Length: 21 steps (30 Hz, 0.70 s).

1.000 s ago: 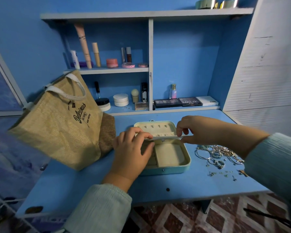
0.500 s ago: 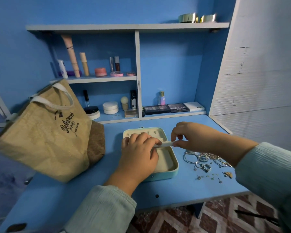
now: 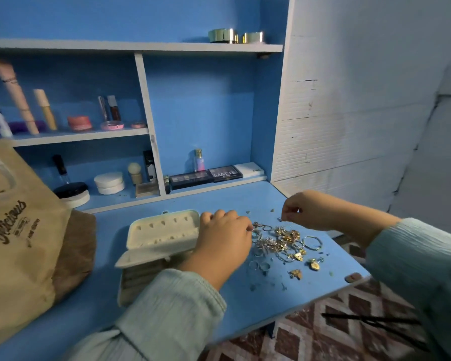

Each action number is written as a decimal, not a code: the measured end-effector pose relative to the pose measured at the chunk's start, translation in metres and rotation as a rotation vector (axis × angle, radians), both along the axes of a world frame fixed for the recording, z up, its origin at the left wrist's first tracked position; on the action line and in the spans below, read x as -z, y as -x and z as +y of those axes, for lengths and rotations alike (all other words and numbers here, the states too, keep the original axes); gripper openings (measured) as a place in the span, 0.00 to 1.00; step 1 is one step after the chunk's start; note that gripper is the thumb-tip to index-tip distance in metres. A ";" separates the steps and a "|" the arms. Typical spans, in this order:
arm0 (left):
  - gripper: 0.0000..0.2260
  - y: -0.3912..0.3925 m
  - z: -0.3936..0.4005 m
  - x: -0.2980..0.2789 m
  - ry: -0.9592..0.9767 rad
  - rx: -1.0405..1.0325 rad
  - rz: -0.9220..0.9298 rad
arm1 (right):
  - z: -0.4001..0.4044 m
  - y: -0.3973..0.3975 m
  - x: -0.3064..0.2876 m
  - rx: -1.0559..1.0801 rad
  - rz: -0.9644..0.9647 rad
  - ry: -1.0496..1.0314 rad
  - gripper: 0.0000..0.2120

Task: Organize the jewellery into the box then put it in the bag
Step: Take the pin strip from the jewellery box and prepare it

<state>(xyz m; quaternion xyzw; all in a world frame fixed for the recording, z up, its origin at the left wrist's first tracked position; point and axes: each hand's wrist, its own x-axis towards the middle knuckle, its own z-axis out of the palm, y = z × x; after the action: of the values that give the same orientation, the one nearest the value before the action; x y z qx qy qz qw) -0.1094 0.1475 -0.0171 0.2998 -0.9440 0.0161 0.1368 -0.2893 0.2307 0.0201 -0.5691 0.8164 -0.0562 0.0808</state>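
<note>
Here the left hand lies knuckles-up across the right edge of the jewellery box, its fingers bent and their tips at the near edge of the jewellery pile; whether they pinch a piece cannot be told. The right hand hovers above the worktop at about 1 o'clock from the pile, fingers curled in and thumb against forefinger as if pinching something tiny, though the thing itself is too small to make out.

The box stands open at the middle of the worktop, its cream lid with small notches raised toward 12 o'clock and an inner tray flap lifted over the base. The pile, a tangle of gold and silver rings, hoops and charms, lies just at 3 o'clock from the box, with loose small bits scattered around it toward 5 o'clock. The burlap bag, printed with dark script, sits at 9 o'clock from the box, leaning, its white handle showing at the picture's left edge.

Behind, at 12 o'clock, blue shelves carry cosmetics: tubes, pots, a small bottle and dark palettes. Patterned floor shows below the worktop's near edge.
</note>
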 end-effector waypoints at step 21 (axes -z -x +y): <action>0.21 0.085 -0.063 0.041 -0.488 -0.380 0.101 | -0.038 0.078 0.065 0.108 -0.176 0.030 0.15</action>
<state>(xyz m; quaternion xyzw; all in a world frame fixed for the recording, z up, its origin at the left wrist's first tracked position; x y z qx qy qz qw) -0.1947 0.0847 -0.0578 0.4952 -0.8391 -0.2005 0.1019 -0.3675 0.1927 -0.0446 -0.5184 0.8346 -0.1227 0.1404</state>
